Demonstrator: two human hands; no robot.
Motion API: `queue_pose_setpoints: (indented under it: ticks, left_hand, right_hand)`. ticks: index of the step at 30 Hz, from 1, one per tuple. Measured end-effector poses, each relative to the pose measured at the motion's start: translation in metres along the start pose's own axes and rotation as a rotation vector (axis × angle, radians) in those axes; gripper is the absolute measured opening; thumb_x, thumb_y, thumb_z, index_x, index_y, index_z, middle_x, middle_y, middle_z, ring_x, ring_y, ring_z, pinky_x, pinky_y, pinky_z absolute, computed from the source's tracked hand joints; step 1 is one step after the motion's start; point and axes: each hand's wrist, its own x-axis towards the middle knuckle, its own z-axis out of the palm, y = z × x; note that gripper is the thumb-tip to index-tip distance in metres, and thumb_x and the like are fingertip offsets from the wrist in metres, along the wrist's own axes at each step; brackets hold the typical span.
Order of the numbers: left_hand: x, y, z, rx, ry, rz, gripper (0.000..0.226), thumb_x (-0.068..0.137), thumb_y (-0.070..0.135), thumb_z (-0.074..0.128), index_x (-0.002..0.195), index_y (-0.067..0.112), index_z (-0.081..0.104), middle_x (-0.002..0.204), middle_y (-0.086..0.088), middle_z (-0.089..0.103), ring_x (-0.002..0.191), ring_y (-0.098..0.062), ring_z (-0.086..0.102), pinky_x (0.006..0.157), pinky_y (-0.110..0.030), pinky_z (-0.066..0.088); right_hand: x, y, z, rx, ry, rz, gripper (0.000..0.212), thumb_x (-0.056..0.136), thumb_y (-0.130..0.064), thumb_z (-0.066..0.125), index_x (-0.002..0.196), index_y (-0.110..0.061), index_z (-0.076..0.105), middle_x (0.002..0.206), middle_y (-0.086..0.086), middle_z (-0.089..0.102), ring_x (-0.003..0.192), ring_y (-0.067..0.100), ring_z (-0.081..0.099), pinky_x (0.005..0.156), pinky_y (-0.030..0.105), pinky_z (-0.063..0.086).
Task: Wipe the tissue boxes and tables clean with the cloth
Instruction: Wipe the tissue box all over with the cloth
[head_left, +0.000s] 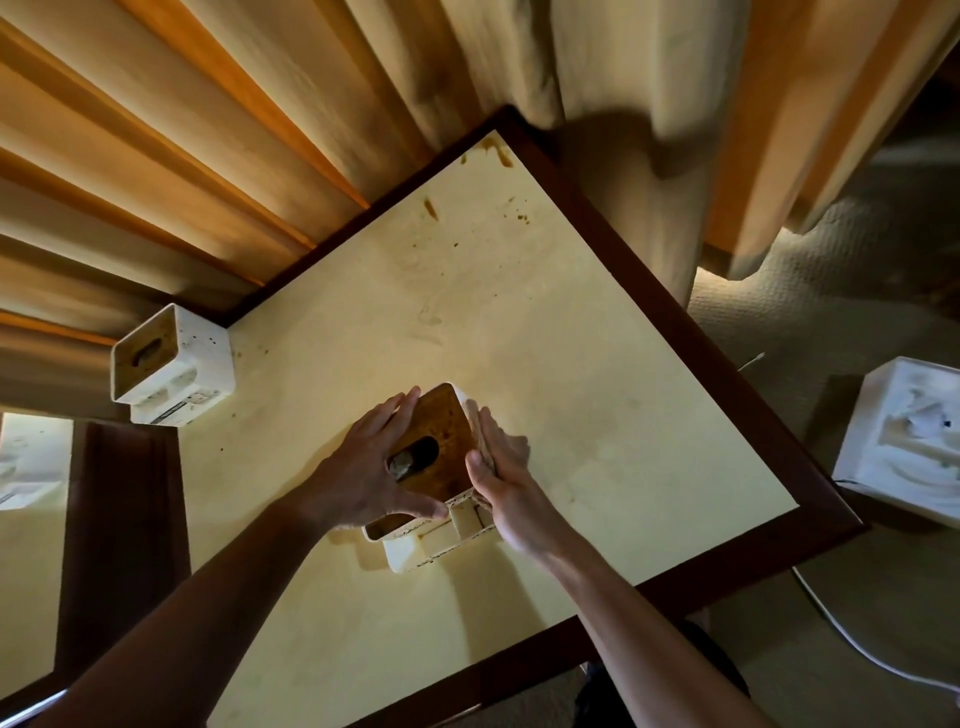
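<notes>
A cream tissue box (441, 540) with a brown wooden lid (441, 436) stands in the middle of the cream table (597, 374). My left hand (363, 473) lies flat over the lid's left part, fingers straight, thumb along the near edge. My right hand (501, 467) presses against the box's right side with straight fingers; a pale strip of what looks like the cloth (477, 423) shows between palm and box. A second tissue box (197, 358) sits at the table's left corner. Brown stains (496, 151) mark the far corner.
Pleated curtains (208, 156) hang right behind the table. A dark wooden rim (727, 384) frames the tabletop. On the carpet to the right stand a white box (904, 441) and a white cable (852, 639). Another cream table (28, 561) shows at the left edge.
</notes>
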Motion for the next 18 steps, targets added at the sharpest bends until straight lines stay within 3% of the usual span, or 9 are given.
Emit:
queue_pose_setpoints:
  ticks: [2,4,7,9,10,12,13,15,18]
  left_hand:
    - [0.0,0.0,-0.001,-0.005,0.002,-0.004,0.143,0.034,0.088,0.078,0.134,0.072,-0.023,0.163,0.021,0.002,0.15,-0.018,0.009,0.113,-0.058,0.034]
    - [0.0,0.0,-0.001,-0.012,-0.001,-0.009,0.141,0.033,0.087,0.078,0.13,0.075,-0.023,0.163,0.021,0.002,0.151,-0.018,0.009,0.113,-0.058,0.034]
    - [-0.002,0.002,-0.002,-0.013,-0.002,-0.014,0.139,0.033,0.086,0.078,0.129,0.076,-0.023,0.163,0.021,0.001,0.151,-0.016,0.007,0.114,-0.058,0.032]
    - [-0.002,0.002,-0.002,-0.014,-0.002,-0.013,0.138,0.033,0.087,0.077,0.127,0.077,-0.023,0.163,0.022,0.001,0.15,-0.014,0.006,0.115,-0.057,0.031]
    - [-0.002,0.002,-0.002,-0.016,-0.004,-0.013,0.138,0.033,0.087,0.077,0.126,0.077,-0.024,0.163,0.022,0.001,0.15,-0.014,0.006,0.115,-0.057,0.031]
    - [-0.002,0.001,-0.001,-0.029,0.001,-0.01,0.138,0.034,0.086,0.079,0.126,0.078,-0.023,0.163,0.022,0.002,0.15,-0.015,0.007,0.115,-0.058,0.031]
    - [-0.002,0.001,-0.001,-0.037,0.005,-0.007,0.138,0.034,0.084,0.08,0.126,0.078,-0.022,0.162,0.023,0.003,0.15,-0.015,0.007,0.114,-0.058,0.032]
    - [-0.002,0.001,-0.001,-0.048,0.01,-0.006,0.138,0.035,0.082,0.082,0.127,0.079,-0.021,0.161,0.023,0.004,0.15,-0.015,0.008,0.113,-0.059,0.033]
    - [-0.002,0.0,0.0,-0.064,0.01,-0.004,0.138,0.035,0.081,0.083,0.129,0.078,-0.019,0.161,0.023,0.006,0.15,-0.016,0.009,0.113,-0.059,0.034]
  right_hand:
    - [-0.007,0.001,0.002,0.06,0.025,0.033,0.061,0.099,-0.048,0.028,0.154,-0.034,0.006,0.149,-0.003,0.025,0.146,0.016,0.014,0.122,0.043,0.01]
    - [-0.01,0.008,0.005,0.077,0.083,0.056,0.056,0.101,-0.047,0.029,0.152,-0.036,0.008,0.145,-0.01,0.033,0.138,0.008,0.028,0.117,0.034,0.022]
    - [-0.014,0.018,0.01,0.087,0.13,0.121,0.053,0.104,-0.045,0.027,0.153,-0.037,0.008,0.161,-0.012,0.006,0.148,0.006,0.002,0.123,0.042,0.008]
    - [-0.013,0.022,0.008,0.12,0.139,0.169,0.055,0.102,-0.052,0.027,0.154,-0.037,0.015,0.157,-0.016,0.01,0.145,0.004,0.008,0.122,0.039,0.011]
    - [-0.012,0.02,0.006,0.141,0.123,0.192,0.056,0.098,-0.058,0.026,0.15,-0.037,0.026,0.151,-0.018,0.02,0.14,0.004,0.02,0.119,0.036,0.019]
    - [-0.011,0.017,0.003,0.222,0.144,0.226,0.047,0.089,-0.069,0.029,0.116,-0.038,0.05,0.118,-0.017,0.046,0.108,-0.001,0.044,0.094,0.023,0.036]
    - [-0.009,0.018,0.001,0.268,0.18,0.248,0.04,0.091,-0.065,0.031,0.104,-0.034,0.052,0.103,-0.011,0.049,0.095,0.001,0.047,0.085,0.02,0.038]
    - [-0.002,0.022,-0.001,0.343,0.203,0.332,0.046,0.1,-0.056,0.03,0.122,-0.025,0.055,0.117,-0.002,0.055,0.109,0.01,0.053,0.095,0.025,0.041]
    - [0.011,0.022,0.0,0.344,0.228,0.422,0.062,0.098,-0.061,0.032,0.15,-0.027,0.035,0.15,-0.005,0.042,0.135,0.011,0.041,0.115,0.034,0.029]
